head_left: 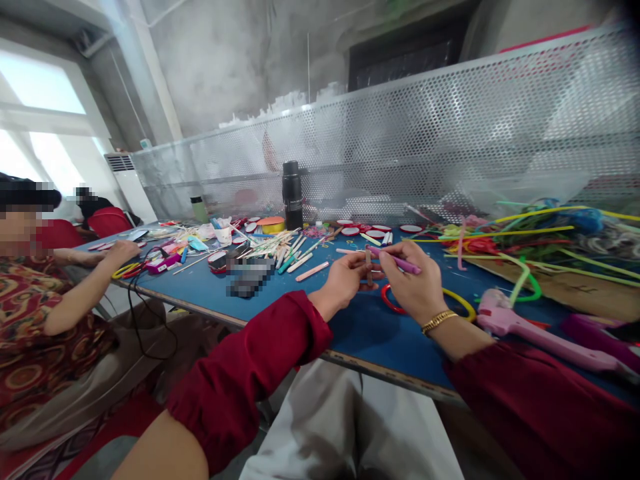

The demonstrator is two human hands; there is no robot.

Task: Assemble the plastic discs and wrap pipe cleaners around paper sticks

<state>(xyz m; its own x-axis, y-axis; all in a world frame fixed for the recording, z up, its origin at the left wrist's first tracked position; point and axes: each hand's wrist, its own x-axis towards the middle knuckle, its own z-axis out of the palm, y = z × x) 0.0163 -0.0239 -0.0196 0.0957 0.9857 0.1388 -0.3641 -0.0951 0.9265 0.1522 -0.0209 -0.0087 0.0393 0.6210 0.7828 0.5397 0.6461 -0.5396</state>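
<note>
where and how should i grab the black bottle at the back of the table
Probably around the middle of the black bottle, below its cap, coming from the near side: it stands upright, tall and narrow, with the mesh screen behind it and sticks spread low in front.

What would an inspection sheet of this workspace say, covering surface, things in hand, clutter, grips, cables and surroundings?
Surface: blue tabletop, heavily covered towards the back.
Things in hand: thin brown piece and purple pen-like tool; whether they touch is unclear.
Clutter: heap of pale sticks, black bottle, pink glue gun, tangle of coloured strips.
Grips: left grip pinches the brown piece; right grip holds the purple tool.
Cables: dark cable hanging over the table edge, left.
Surroundings: perforated metal screen behind; seated co-worker at left; red chair further back.
</note>
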